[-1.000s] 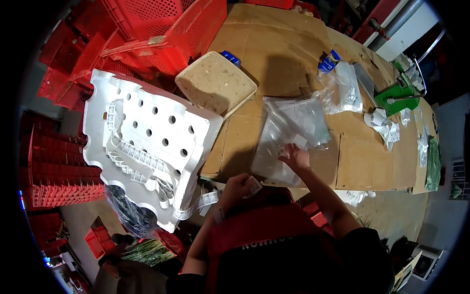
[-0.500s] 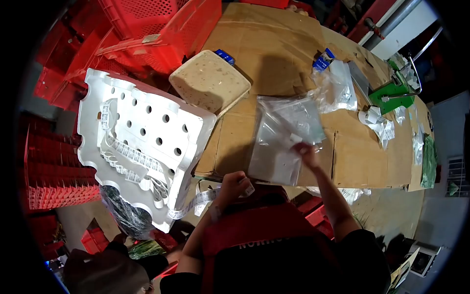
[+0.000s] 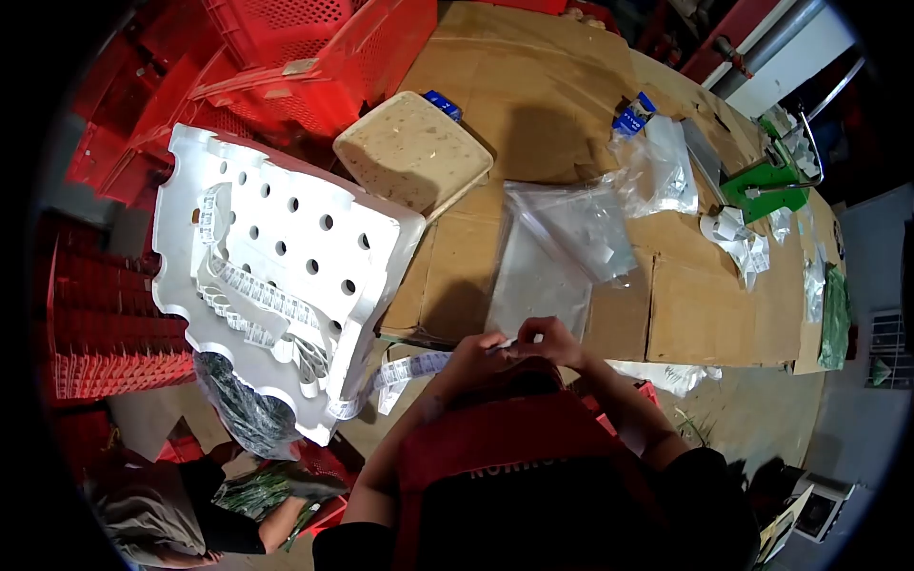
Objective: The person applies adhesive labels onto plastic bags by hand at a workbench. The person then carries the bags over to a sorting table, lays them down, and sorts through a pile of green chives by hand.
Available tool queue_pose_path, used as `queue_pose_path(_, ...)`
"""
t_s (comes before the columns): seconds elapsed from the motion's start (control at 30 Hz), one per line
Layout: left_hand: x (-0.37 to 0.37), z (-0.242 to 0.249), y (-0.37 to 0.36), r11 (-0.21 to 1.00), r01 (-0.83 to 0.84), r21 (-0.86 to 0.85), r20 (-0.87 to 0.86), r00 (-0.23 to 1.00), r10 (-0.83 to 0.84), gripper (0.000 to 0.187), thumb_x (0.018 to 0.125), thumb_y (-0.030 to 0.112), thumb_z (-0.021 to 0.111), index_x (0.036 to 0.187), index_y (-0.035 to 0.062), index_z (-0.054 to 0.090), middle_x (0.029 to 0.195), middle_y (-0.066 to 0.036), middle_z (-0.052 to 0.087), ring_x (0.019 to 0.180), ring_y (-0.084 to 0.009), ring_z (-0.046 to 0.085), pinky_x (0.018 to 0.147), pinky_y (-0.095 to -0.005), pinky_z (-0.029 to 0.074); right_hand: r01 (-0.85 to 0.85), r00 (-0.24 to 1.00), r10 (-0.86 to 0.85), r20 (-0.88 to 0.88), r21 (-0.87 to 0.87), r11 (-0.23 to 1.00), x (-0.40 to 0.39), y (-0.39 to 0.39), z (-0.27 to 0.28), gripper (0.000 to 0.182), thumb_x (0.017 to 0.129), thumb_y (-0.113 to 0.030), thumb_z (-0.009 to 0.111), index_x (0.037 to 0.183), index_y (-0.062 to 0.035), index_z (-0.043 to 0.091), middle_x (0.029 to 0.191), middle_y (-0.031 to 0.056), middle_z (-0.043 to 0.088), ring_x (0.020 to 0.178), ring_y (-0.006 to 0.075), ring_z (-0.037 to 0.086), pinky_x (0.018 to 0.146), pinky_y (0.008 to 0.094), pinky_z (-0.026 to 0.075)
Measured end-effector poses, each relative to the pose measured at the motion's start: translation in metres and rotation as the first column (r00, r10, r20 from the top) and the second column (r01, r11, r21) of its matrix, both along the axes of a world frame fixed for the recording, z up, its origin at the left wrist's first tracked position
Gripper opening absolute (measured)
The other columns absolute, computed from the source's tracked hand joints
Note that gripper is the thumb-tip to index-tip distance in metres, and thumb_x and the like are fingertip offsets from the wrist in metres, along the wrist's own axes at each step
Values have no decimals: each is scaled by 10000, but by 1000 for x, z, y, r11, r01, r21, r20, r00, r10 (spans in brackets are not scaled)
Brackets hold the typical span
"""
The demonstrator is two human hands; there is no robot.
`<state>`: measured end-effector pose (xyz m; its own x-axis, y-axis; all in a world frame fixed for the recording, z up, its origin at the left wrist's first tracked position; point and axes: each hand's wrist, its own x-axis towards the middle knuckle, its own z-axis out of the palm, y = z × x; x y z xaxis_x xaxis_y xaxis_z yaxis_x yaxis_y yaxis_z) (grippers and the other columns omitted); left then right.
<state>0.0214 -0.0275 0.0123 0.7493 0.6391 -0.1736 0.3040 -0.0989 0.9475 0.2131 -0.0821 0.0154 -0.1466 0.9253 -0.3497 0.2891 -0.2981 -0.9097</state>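
My left hand (image 3: 473, 358) is closed around a strip of printed white labels (image 3: 414, 367). The strip trails left from it to a heap of the same labels (image 3: 262, 300) in a white perforated plastic crate (image 3: 367, 214). Close against it, my right hand (image 3: 552, 341) pinches at the strip's end; its fingertips are partly hidden. Just beyond both hands, clear plastic bags (image 3: 543, 285) lie overlapping on the cardboard-covered table (image 3: 705, 319). A small white label (image 3: 606, 254) shows on the upper bag.
A beige lid-like tray (image 3: 409, 152) and red crates (image 3: 314, 95) stand at the back left. On the right are more clear bags (image 3: 671, 176), a green tape-sealer-like device (image 3: 766, 186) and crumpled label backing (image 3: 738, 243). Another person (image 3: 162, 504) works at lower left beside green vegetables (image 3: 257, 495).
My right hand has come back from the bags to my left hand at the label strip. The upper bag lies shifted slightly. At lower left, the other person has moved.
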Motion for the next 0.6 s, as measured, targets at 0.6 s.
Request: queue_pose_path(0.6,-24,-2,1,988,-122,-92,-18,992,121,144,713,115,581,694,-14,521,593,-107,502,547,-145,466,534,-293,414,-130,588,-117,800,236,963,63,-6,-78,332,610,-337,704,870,-152,613,990,17,550,985,226,482,855,387,344)
